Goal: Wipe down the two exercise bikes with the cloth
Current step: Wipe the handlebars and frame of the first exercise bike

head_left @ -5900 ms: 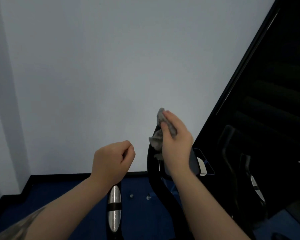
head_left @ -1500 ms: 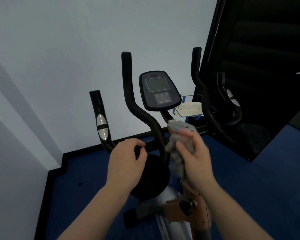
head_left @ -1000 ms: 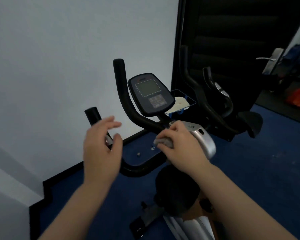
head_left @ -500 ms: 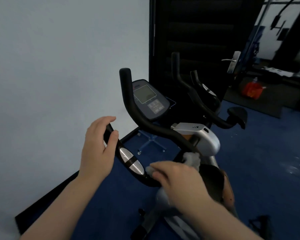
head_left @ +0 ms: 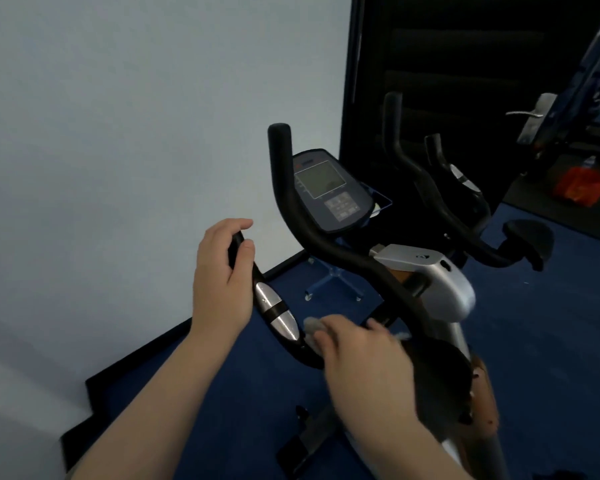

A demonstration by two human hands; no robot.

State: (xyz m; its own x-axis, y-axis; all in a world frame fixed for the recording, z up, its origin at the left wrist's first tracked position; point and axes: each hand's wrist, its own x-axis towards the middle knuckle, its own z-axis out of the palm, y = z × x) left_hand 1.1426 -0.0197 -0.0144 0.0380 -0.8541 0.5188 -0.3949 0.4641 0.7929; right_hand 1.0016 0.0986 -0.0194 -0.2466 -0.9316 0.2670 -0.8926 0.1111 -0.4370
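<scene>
Right hand (head_left: 364, 362) grips cloth (head_left: 313, 325) on handlebar (head_left: 329, 251) bend. Bar runs up-left to the grip end held by left hand (head_left: 222, 282); right hand is nearer.

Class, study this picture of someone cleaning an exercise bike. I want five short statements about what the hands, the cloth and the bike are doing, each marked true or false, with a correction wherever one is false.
1. The left hand grips the end of the bike's left handlebar. True.
2. The right hand holds the grey cloth against the low bend of the handlebar. True.
3. The cloth is draped over the console. False: it is down at the handlebar, under the right hand.
4. The floor is blue. True.
5. The console screen faces the wall. False: it faces the person.
</scene>
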